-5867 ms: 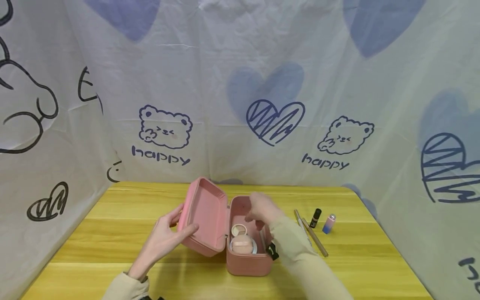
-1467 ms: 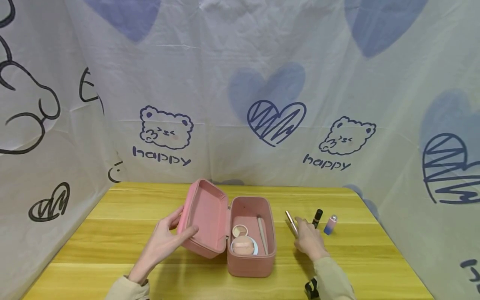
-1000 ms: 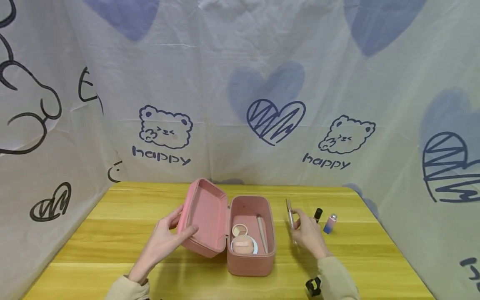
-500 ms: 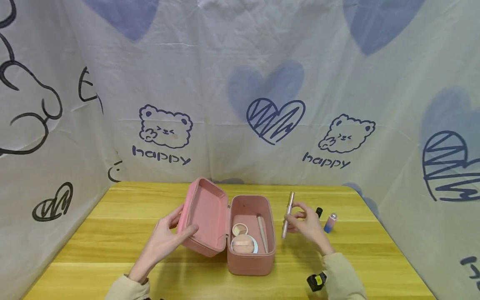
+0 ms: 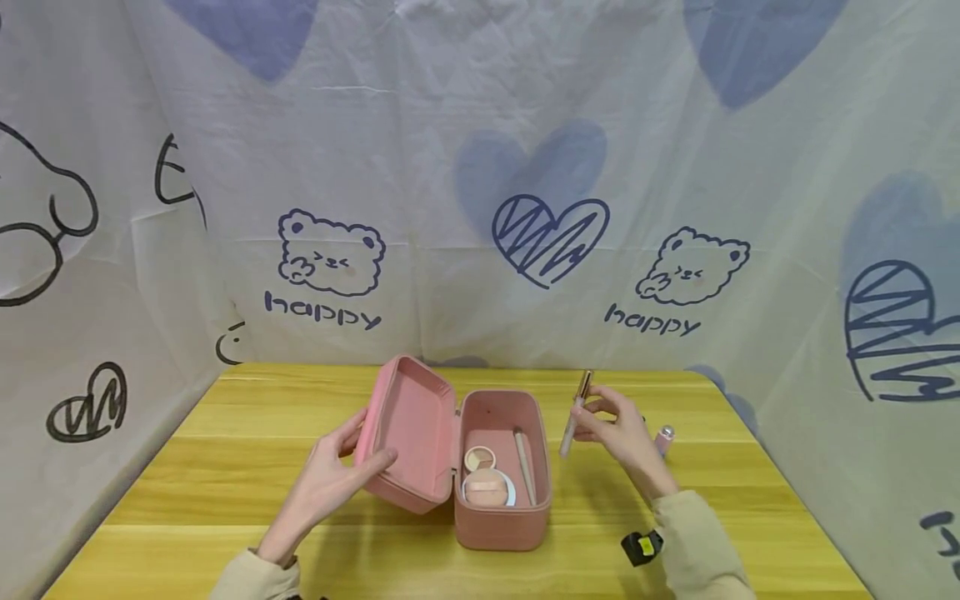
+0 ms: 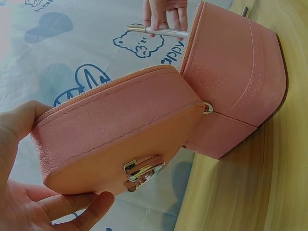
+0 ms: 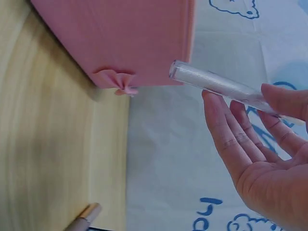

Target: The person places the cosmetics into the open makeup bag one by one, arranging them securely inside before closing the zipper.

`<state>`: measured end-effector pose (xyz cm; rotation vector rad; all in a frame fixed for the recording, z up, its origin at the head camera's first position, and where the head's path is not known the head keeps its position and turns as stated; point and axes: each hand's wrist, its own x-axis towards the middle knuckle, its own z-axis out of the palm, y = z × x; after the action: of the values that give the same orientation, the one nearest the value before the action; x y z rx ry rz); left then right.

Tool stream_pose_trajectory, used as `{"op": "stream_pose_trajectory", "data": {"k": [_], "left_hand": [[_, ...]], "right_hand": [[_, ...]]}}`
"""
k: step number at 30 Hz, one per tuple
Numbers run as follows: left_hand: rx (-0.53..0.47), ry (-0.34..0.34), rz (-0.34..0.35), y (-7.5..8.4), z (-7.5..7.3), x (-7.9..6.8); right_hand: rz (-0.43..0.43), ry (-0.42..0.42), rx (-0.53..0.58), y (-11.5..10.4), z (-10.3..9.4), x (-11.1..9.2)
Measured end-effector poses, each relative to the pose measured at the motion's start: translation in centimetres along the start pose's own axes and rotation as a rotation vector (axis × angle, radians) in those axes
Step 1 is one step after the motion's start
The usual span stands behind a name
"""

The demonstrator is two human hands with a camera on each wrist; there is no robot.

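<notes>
A pink makeup case (image 5: 501, 530) stands on the table with its lid (image 5: 414, 433) swung out to the left. My left hand (image 5: 330, 483) grips the lid, thumb over its rim, fingers underneath; the left wrist view shows its gold clasp (image 6: 144, 172). My right hand (image 5: 618, 429) pinches a slim clear cosmetic tube (image 7: 216, 83) with shimmery pale filling and a gold cap (image 5: 584, 383), raised and tilted right of the case. Inside the case lie a makeup brush (image 5: 524, 467), a round three-colour palette (image 5: 480, 458) and a powder puff (image 5: 486, 488) on a round pale item.
Behind my right hand stands a small pink bottle with a silver top (image 5: 665, 439). A pencil-like stick (image 7: 84, 219) lies on the table in the right wrist view. A printed cloth (image 5: 450, 317) hangs along the table's back edge.
My right hand, which was inside the case earliest, has since lifted the tube off the table and tilted it up. The brush now lies in the case. My left hand stays on the lid.
</notes>
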<state>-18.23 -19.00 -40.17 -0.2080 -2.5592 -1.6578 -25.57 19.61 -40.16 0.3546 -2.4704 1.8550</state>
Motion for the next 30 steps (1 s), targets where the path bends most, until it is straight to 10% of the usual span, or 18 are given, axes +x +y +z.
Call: {"op": "stream_pose_trajectory", "data": {"k": [30], "left_hand": [[-0.008,-0.012,-0.026,0.8,-0.3,0.1]], "right_hand": [[-0.099,-0.16,-0.341,-7.3,2.0,2.5]]}}
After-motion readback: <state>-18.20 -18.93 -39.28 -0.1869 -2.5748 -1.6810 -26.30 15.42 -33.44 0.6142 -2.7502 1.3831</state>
